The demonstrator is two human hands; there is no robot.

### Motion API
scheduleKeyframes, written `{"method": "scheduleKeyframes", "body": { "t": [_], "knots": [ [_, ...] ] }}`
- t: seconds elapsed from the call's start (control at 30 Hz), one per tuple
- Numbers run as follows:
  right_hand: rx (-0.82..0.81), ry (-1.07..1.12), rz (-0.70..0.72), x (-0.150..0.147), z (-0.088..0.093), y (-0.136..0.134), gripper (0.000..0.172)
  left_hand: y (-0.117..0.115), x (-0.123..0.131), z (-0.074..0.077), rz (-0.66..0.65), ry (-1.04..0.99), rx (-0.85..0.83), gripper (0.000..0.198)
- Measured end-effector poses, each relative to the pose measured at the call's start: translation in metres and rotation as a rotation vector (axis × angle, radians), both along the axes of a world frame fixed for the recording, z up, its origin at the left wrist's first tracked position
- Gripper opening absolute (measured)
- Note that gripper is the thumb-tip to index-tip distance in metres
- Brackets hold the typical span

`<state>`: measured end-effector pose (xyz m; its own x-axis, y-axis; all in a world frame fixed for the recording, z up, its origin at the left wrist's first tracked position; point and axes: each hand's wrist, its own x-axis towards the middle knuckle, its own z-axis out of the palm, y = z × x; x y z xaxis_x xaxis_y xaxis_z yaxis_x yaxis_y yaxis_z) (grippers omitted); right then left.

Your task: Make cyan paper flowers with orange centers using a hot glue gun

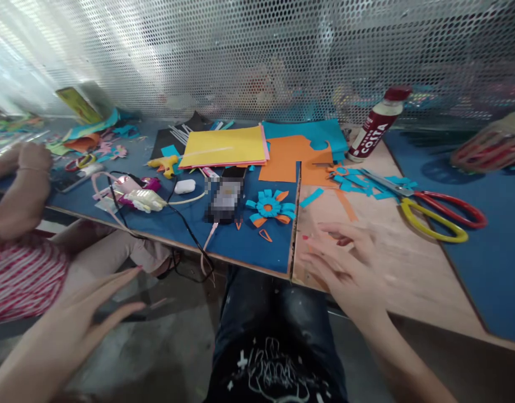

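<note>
My left hand (87, 316) is off the table's front edge at the lower left, fingers stretched out and apart, holding nothing. Over the pale wooden part of the table (408, 268), my right hand (345, 260) is spread, with nothing visible in it; its edges are blurred. Left of that hand lies a blue and orange paper flower (269, 207), with a small orange paper loop (265, 235) in front of it. Scissors with red and yellow handles (412, 198) rest open beyond my right hand, beside blue paper strips (354, 182).
Yellow sheets (224, 146), orange paper (282, 159) and a Costa bottle (377, 126) stand or lie at the back. A phone (225, 198), earbud case (185, 186), glue gun (165, 164) and cabled power strip (142, 197) lie left. Another person's arm (20, 196) is far left.
</note>
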<state>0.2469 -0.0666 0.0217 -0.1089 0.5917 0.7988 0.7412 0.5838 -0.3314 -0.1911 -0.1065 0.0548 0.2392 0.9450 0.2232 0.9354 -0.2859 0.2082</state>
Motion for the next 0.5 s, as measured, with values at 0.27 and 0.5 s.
{"method": "scheduleKeyframes", "body": {
  "t": [0.27, 0.5],
  "knots": [
    [0.0, 0.025, 0.022, -0.01, 0.006, -0.002, 0.031, 0.051, 0.205, 0.022, -0.59, -0.245, -0.03, 0.025],
    [-0.086, -0.058, -0.004, -0.003, 0.007, -0.001, 0.025, 0.08, 0.235, -0.004, -0.794, -0.204, 0.063, 0.028]
  ]
}}
